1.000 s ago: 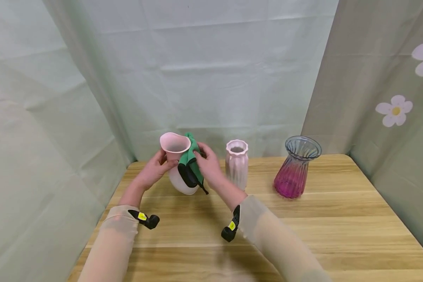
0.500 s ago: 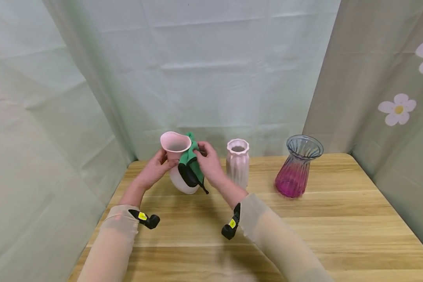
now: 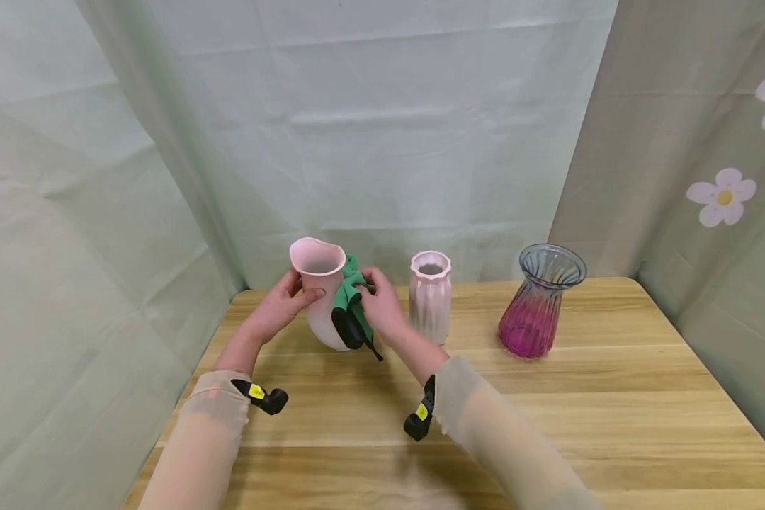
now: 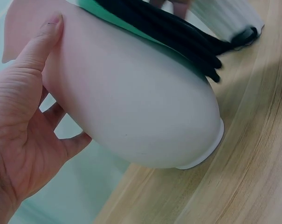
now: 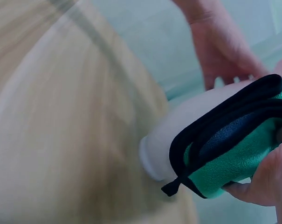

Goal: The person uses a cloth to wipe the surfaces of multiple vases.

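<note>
A vase (image 3: 324,317), pink at its wavy mouth and fading to white below, stands at the back left of the table. My left hand (image 3: 279,306) grips its neck from the left, the thumb lying across the front. On the vase's right side my right hand (image 3: 381,303) holds a bunched green cloth (image 5: 238,161) with black edging and a small black loop. In the left wrist view the cloth lies along the far side of the vase (image 4: 136,98), whose round foot is at the wooden table.
Just right of my right hand stands a pale pink ribbed vase (image 3: 430,304) with a scalloped rim. Farther right is a glass vase (image 3: 530,319), grey-blue above and magenta below. Hanging fabric (image 3: 382,142) lies behind the wooden table (image 3: 612,411).
My right hand has slid slightly down and right along the vase with the cloth. My left hand keeps its grip on the neck.
</note>
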Action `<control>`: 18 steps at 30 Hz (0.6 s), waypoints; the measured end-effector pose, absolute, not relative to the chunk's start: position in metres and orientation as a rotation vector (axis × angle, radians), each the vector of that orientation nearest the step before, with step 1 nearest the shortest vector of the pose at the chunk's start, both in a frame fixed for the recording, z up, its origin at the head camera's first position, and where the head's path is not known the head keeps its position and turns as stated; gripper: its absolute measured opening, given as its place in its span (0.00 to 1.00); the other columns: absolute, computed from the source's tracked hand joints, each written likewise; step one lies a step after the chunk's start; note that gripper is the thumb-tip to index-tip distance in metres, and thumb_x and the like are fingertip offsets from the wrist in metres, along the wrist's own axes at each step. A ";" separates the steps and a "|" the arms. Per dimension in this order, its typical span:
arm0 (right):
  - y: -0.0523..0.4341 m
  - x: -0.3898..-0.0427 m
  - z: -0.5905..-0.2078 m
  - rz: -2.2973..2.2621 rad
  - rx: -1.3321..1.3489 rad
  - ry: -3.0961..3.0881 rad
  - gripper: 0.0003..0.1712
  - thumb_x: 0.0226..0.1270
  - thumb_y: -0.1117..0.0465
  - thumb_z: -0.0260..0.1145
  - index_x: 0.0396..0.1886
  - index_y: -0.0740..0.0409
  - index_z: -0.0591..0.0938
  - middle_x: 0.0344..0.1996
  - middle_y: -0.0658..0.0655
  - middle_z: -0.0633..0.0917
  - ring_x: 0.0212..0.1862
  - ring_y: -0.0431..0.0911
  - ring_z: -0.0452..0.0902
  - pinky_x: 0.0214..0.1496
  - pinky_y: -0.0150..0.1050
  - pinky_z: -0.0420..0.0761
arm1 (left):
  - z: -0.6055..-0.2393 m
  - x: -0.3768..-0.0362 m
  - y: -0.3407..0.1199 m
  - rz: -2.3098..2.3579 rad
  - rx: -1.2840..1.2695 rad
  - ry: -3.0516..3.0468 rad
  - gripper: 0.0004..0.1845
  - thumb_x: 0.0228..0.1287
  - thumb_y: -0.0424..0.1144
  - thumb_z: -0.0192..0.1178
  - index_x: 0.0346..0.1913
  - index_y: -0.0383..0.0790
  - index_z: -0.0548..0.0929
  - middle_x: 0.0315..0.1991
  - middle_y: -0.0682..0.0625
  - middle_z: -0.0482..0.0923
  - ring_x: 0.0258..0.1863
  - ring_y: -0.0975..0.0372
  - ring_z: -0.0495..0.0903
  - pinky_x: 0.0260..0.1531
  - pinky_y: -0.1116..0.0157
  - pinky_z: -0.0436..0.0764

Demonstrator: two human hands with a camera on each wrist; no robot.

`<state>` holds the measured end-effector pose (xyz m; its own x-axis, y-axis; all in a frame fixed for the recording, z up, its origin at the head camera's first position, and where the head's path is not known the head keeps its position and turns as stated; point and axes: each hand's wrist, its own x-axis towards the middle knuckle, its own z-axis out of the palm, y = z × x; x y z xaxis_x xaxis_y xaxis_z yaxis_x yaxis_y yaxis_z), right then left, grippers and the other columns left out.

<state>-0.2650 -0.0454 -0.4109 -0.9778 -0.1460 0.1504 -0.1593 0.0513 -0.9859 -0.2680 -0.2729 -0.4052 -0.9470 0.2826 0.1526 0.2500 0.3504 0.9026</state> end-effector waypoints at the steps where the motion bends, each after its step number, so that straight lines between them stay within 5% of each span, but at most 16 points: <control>1: -0.045 -0.265 -0.417 2.134 0.324 -2.274 0.10 0.80 0.67 0.58 0.55 0.60 0.79 0.54 0.56 0.82 0.60 0.50 0.75 0.60 0.44 0.79 | -0.405 -0.268 -0.273 1.703 0.505 2.554 0.40 0.74 0.44 0.63 0.81 0.50 0.54 0.78 0.47 0.56 0.79 0.52 0.51 0.72 0.42 0.60; 18: -0.041 -0.264 -0.464 2.269 0.218 -2.158 0.10 0.79 0.69 0.56 0.54 0.63 0.79 0.54 0.58 0.81 0.60 0.53 0.76 0.61 0.46 0.78 | -0.405 -0.267 -0.273 1.702 0.463 2.544 0.40 0.75 0.46 0.63 0.81 0.50 0.53 0.78 0.47 0.56 0.79 0.53 0.50 0.72 0.43 0.60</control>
